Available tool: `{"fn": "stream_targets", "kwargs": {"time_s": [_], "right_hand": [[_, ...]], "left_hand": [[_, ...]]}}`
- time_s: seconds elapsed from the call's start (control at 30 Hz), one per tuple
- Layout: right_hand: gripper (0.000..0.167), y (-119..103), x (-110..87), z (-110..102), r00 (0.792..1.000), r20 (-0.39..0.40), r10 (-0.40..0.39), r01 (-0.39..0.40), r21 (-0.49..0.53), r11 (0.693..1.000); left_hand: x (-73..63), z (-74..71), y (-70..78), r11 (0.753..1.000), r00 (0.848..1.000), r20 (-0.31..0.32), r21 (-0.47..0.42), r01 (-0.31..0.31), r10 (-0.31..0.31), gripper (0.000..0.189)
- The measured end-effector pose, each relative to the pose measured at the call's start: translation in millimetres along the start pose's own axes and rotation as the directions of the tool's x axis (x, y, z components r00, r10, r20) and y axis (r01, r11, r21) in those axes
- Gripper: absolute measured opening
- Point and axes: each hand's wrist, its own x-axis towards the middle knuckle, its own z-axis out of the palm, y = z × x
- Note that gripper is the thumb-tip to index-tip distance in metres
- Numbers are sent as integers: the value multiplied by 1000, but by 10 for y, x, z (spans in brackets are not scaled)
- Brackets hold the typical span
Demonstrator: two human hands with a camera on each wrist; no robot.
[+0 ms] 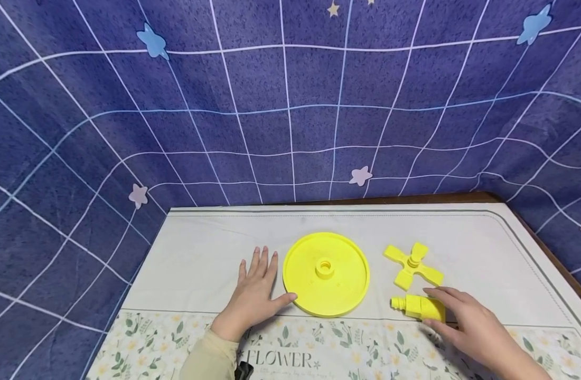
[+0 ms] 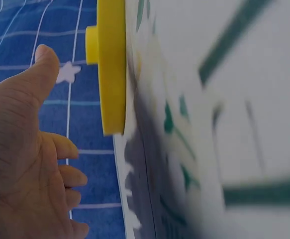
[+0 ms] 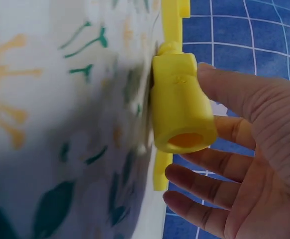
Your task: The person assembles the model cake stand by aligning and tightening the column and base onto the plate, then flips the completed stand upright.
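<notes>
A round yellow disc (image 1: 300, 264) with a raised rim and a hollow central hub lies on the table. Left of it is my left hand (image 1: 254, 301), fingers spread, thumb by the disc's edge. The left wrist view shows the hand (image 2: 30, 149) with the disc (image 2: 112, 74) edge-on beyond the thumb. To the right, a yellow bottle-shaped piece (image 1: 416, 306) lies on its side, its ridged neck pointing left. My right hand (image 1: 476, 322) straddles its wide end with thumb and fingers loosely apart. In the right wrist view, the piece (image 3: 179, 99) shows a hollow end.
A yellow four-armed cross (image 1: 414, 266) with a threaded stub lies behind the bottle-shaped piece. The table cover (image 1: 214, 237) is white with a floral front band. A blue gridded curtain (image 1: 252, 126) with stars hangs behind the table.
</notes>
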Motion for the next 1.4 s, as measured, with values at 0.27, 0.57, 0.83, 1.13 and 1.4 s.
{"fn": "stream_targets", "kwargs": {"time_s": [0.27,0.57,0.83,1.13,1.4], "right_hand": [[67,102,-47,71,994,71,77,-77,-14,997],[59,113,0,70,992,68,110,-112,27,993],[49,36,-12,23,991,-135,14,6,152,988],[49,-50,49,-5,978,-209,-16,61,213,975],[45,-175,136,-50,950,-308,-50,133,254,958]], "left_hand": [[99,71,145,999,994,107,-14,-30,32,107],[155,100,190,1000,981,195,-18,-16,19,112],[173,104,205,998,974,221,-59,-28,40,112],[176,116,207,993,971,238,-115,7,21,115],[185,119,207,993,966,259,-115,33,-2,116]]}}
